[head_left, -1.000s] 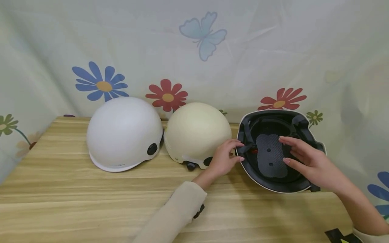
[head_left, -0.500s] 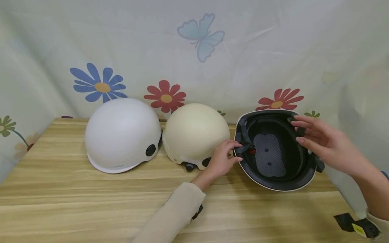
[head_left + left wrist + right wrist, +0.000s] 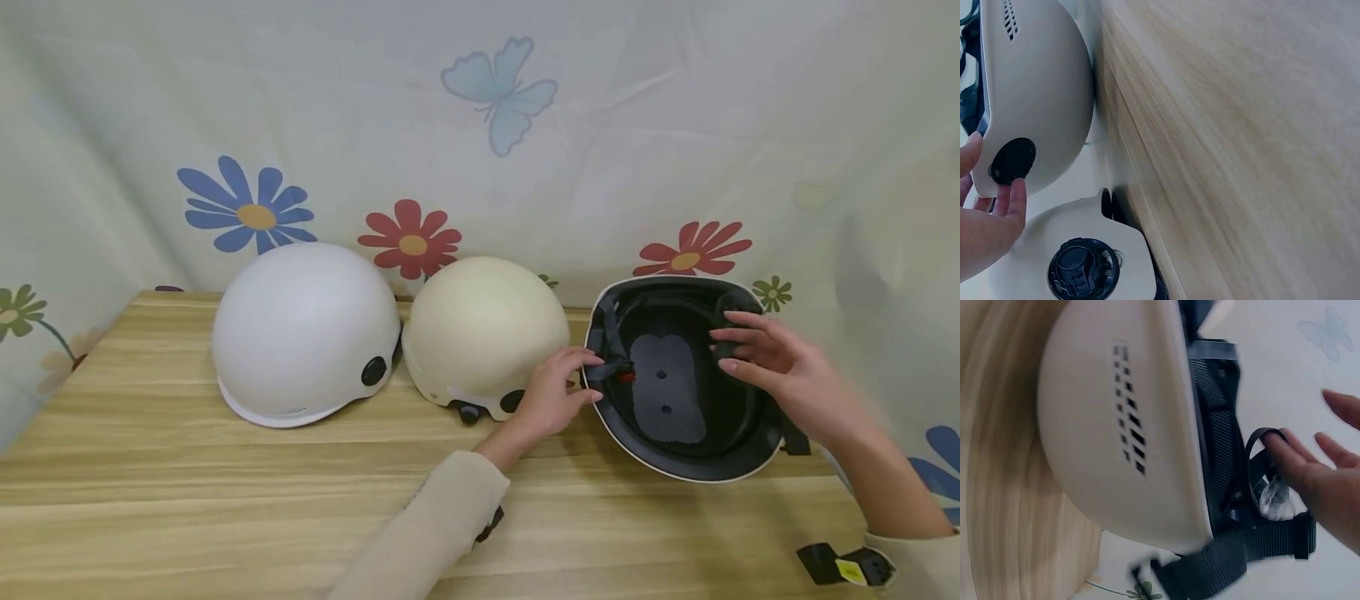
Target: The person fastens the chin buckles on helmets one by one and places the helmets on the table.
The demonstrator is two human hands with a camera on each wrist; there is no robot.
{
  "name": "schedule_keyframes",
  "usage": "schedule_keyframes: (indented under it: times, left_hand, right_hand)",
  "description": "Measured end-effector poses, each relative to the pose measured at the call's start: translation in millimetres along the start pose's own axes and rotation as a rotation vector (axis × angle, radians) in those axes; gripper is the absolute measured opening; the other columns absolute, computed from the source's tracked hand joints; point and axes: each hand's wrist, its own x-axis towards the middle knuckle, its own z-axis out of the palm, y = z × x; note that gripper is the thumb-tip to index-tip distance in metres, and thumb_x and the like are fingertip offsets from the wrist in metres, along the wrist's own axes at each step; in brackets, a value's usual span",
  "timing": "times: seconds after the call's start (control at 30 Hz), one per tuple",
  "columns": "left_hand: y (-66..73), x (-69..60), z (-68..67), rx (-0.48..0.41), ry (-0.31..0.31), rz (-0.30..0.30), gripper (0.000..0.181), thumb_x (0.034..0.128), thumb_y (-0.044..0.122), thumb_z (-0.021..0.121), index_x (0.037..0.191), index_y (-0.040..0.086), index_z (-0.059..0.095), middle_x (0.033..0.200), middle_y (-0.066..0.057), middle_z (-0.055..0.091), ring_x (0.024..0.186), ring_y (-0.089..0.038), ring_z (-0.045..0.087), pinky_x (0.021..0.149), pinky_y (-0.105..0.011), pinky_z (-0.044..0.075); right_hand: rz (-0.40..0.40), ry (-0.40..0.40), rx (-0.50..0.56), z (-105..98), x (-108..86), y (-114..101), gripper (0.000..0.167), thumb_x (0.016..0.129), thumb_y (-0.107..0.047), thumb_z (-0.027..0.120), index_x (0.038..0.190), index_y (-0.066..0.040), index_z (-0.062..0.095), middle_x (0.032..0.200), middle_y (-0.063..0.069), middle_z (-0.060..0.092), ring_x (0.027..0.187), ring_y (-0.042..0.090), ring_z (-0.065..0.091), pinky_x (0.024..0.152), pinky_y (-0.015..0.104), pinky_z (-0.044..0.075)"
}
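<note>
An upturned pale helmet [image 3: 663,458] lies at the right of the table, its black lining and grey mesh pad facing up. My left hand [image 3: 553,392] grips its left rim; in the left wrist view the fingers press a round black disc [image 3: 1014,160] on the shell while the thumb is over the rim. Over the right side of the lining, my right hand [image 3: 798,379] has its fingers extended at a black strap. The right wrist view shows its fingers touching a strap loop [image 3: 1252,469] and the thumb apart. A wide webbing strap [image 3: 1210,569] hangs outside the rim.
A cream helmet [image 3: 483,325] stands dome up beside the left hand, with a white helmet [image 3: 303,325] left of it. All rest on a wood-grain table [image 3: 225,500]. Behind hangs a flower-printed curtain [image 3: 615,158].
My right hand moved from over the lining out to the right rim, then slightly back inward and down. A strap now hangs lower outside that rim. The left hand kept its grip.
</note>
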Motion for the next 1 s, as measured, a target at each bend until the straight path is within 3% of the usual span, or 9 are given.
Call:
schedule_keyframes:
  times: [0.17,0.43,0.5,0.73,1.0]
  left_hand:
    - [0.3,0.0,-0.1,-0.002,-0.004,-0.007,0.035,0.0811,0.011,0.069,0.115,0.008,0.061,0.125,-0.006,0.051,0.113,-0.017,0.049,0.081,-0.019,0.046]
    - [-2.8,0.0,-0.2,-0.002,0.013,-0.005,0.035,0.0801,0.011,0.070,0.114,0.007,0.061,0.123,-0.007,0.053,0.110,-0.018,0.051,0.079,-0.019,0.046]
    - [-2.4,-0.3,-0.3,-0.001,0.010,-0.006,0.035,0.0802,0.011,0.070,0.114,0.007,0.061,0.123,-0.007,0.053,0.110,-0.018,0.051,0.079,-0.019,0.046]
    - [-2.0,-0.2,-1.4,0.001,0.007,-0.016,0.035,0.0807,0.011,0.070,0.115,0.008,0.061,0.124,-0.006,0.052,0.110,-0.017,0.051,0.079,-0.017,0.045]
    - [-1.5,-0.5,0.4,-0.011,0.007,-0.023,0.035,0.0795,0.010,0.071,0.113,0.007,0.062,0.122,-0.006,0.053,0.110,-0.018,0.051,0.079,-0.018,0.046]
  right_hand:
    - [-0.018,-0.052,-0.126,3,-0.2,3,0.053,0.091,-0.011,0.056,0.139,-0.009,0.034,0.118,-0.005,0.052,0.094,-0.006,0.053,0.073,0.011,0.045]
    - [-0.068,-0.113,0.100,-9,-5.9,0,0.052,0.092,0.003,0.048,0.140,-0.012,0.035,0.118,-0.009,0.056,0.093,0.008,0.062,0.075,0.019,0.049]
    - [-0.048,-0.106,0.081,-12,-8.5,2,0.050,0.092,0.002,0.048,0.139,-0.012,0.036,0.117,-0.010,0.056,0.092,0.007,0.062,0.076,0.017,0.048]
    - [0.069,-0.068,-0.172,-12,-15.7,11,0.038,0.091,-0.006,0.055,0.128,-0.004,0.047,0.105,-0.021,0.057,0.089,-0.007,0.055,0.069,0.012,0.046]
    - [0.026,-0.091,-0.169,-10,-18.6,10,0.040,0.090,-0.010,0.058,0.129,-0.006,0.048,0.110,-0.015,0.057,0.095,-0.004,0.054,0.072,0.013,0.046]
